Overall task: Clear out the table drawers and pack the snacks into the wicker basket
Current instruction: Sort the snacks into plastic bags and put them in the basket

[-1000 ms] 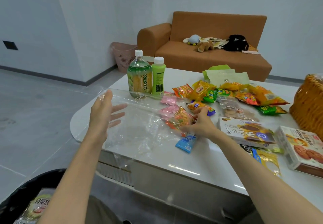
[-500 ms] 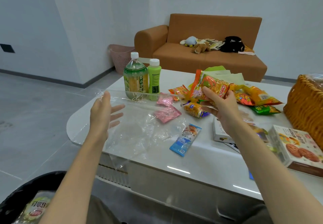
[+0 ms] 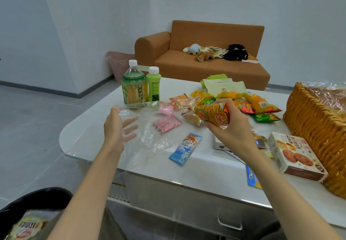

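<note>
Clenched round an orange snack packet (image 3: 215, 115), the right hand (image 3: 232, 127), raised above the middle of the table (image 3: 196, 174). Glossy crinkled foil, bunched into a rough cone, red lettering on the side. Spread and relaxed, the left hand (image 3: 117, 127), fingers straight against the mouth of a clear plastic bag (image 3: 149, 136), thin and wrinkled, draped over the near left corner. Beside the bag: two flat pink packets (image 3: 167, 122) and a long blue sachet (image 3: 185, 148). Toward the far edge: shiny yellow, orange and green packets (image 3: 258, 104) in a loose pile, two capped bottles (image 3: 133, 88) upright at the far left. At the right edge, a wicker basket (image 3: 314, 127), coarse golden weave, a cardboard biscuit box (image 3: 295, 155) just beside it. Compared with a second ago: orange packet lifted off the tabletop, left hand unmoved.
</note>
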